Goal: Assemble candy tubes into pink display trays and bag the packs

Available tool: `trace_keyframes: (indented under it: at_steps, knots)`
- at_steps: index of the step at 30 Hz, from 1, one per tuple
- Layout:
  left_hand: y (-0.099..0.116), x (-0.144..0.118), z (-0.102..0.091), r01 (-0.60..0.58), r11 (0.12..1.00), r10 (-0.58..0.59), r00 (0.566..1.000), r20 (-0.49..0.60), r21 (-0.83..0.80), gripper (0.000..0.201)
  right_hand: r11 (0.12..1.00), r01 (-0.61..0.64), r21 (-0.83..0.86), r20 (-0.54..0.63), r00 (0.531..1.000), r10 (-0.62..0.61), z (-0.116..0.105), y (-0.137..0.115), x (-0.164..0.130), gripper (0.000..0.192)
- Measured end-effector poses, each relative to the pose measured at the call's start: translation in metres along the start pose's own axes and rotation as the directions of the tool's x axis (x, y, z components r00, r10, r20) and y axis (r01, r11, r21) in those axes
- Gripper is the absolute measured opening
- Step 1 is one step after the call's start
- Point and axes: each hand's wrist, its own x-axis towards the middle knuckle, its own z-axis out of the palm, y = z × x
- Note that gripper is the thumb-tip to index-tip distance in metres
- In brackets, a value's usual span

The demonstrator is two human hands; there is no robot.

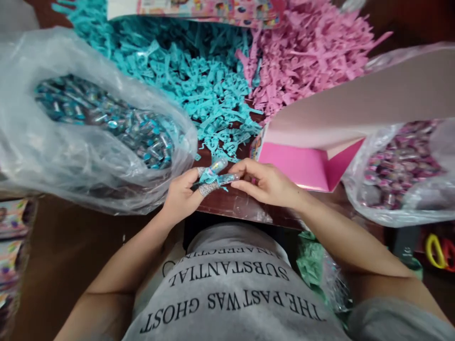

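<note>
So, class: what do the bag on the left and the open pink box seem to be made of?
Bag: thin clear plastic film, probably; glossy, crinkled, contents show through. Pink box: likely card; flat matte panels, crisp folded edges.

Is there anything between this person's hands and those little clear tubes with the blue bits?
Nothing visible. The left hand and right hand already hold the small clear tubes and a blue plastic piece directly between their fingertips. Fingertip wraps on the left hand touch them. The open pink box lies just beside the right hand.
</note>
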Motion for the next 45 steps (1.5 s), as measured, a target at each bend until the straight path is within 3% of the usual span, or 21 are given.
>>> trace_keyframes:
  at_steps: [3, 6, 8, 10, 12, 13, 15, 17, 19, 21, 25, 27, 31, 34, 38, 41, 43, 45]
  knots:
    - [0.009, 0.015, 0.017, -0.137, 0.99, 0.136, 0.99, 0.04, 0.027, 0.017, 0.991, -0.129, 0.039, -0.028, 0.991, 0.13, -0.012, 0.005, -0.019, 0.055]
    - [0.021, 0.03, 0.042, -0.169, 0.985, 0.166, 0.982, 0.087, 0.033, 0.02, 0.991, -0.132, -0.02, -0.129, 0.983, 0.128, -0.029, 0.007, -0.037, 0.052]
    - [0.026, 0.039, 0.061, -0.138, 0.99, 0.132, 0.984, 0.12, 0.043, 0.033, 0.994, -0.091, -0.058, -0.17, 0.982, 0.08, -0.042, 0.006, -0.047, 0.057]
    - [0.028, 0.047, 0.081, -0.161, 0.984, 0.155, 0.984, 0.085, 0.081, 0.054, 0.995, -0.081, -0.06, -0.164, 0.984, 0.07, -0.057, 0.007, -0.052, 0.053]
    - [0.025, 0.05, 0.101, -0.293, 0.944, 0.297, 0.955, -0.007, 0.154, 0.068, 0.99, -0.104, -0.093, -0.206, 0.975, 0.083, -0.075, 0.01, -0.052, 0.039]
    - [0.023, 0.049, 0.111, -0.384, 0.901, 0.397, 0.918, -0.025, 0.202, 0.068, 0.983, -0.119, -0.14, -0.255, 0.964, 0.08, -0.085, 0.013, -0.05, 0.036]
    - [0.02, 0.044, 0.13, -0.567, 0.77, 0.571, 0.817, 0.08, 0.292, 0.052, 0.949, -0.142, -0.282, -0.313, 0.948, 0.049, -0.104, 0.024, -0.04, 0.036]
    - [0.017, 0.038, 0.15, -0.683, 0.642, 0.619, 0.73, 0.29, 0.349, 0.039, 0.888, -0.156, -0.433, -0.264, 0.964, 0.041, -0.119, 0.037, -0.027, 0.035]
    - [0.015, 0.034, 0.168, -0.702, 0.588, 0.55, 0.711, 0.438, 0.402, 0.041, 0.828, -0.149, -0.54, -0.167, 0.984, 0.068, -0.129, 0.052, -0.013, 0.032]
    - [0.014, 0.033, 0.18, -0.666, 0.605, 0.454, 0.739, 0.498, 0.437, 0.045, 0.798, -0.109, -0.593, -0.082, 0.994, 0.075, -0.137, 0.064, -0.003, 0.03]
    - [0.013, 0.036, 0.186, -0.632, 0.637, 0.389, 0.757, 0.525, 0.441, 0.049, 0.794, -0.004, -0.607, 0.059, 0.997, 0.05, -0.144, 0.076, 0.011, 0.026]
    - [0.014, 0.036, 0.185, -0.632, 0.637, 0.39, 0.758, 0.523, 0.441, 0.049, 0.757, -0.009, -0.653, 0.069, 0.995, 0.071, -0.14, 0.072, 0.017, 0.025]
    - [0.014, 0.036, 0.184, -0.636, 0.633, 0.4, 0.757, 0.517, 0.441, 0.047, 0.595, -0.172, -0.785, -0.126, 0.985, 0.119, -0.118, 0.047, 0.017, 0.042]
    - [0.013, 0.035, 0.186, -0.636, 0.631, 0.402, 0.758, 0.514, 0.445, 0.045, 0.553, -0.235, -0.799, -0.251, 0.967, 0.048, -0.1, 0.036, 0.007, 0.045]
    - [0.013, 0.035, 0.192, -0.62, 0.627, 0.384, 0.772, 0.506, 0.472, 0.045, 0.514, -0.199, -0.835, -0.272, 0.96, -0.071, -0.082, 0.052, -0.001, 0.029]
    - [0.013, 0.035, 0.193, -0.629, 0.619, 0.399, 0.767, 0.502, 0.47, 0.044, 0.451, -0.219, -0.865, -0.282, 0.956, -0.077, -0.074, 0.07, -0.001, 0.027]
    - [0.014, 0.034, 0.186, -0.658, 0.613, 0.457, 0.747, 0.483, 0.438, 0.038, 0.434, -0.225, -0.873, -0.285, 0.956, -0.077, -0.072, 0.077, -0.002, 0.029]
    - [0.013, 0.034, 0.169, -0.671, 0.616, 0.541, 0.741, 0.397, 0.413, 0.032, 0.443, -0.211, -0.871, -0.287, 0.951, -0.113, -0.072, 0.078, -0.007, 0.039]
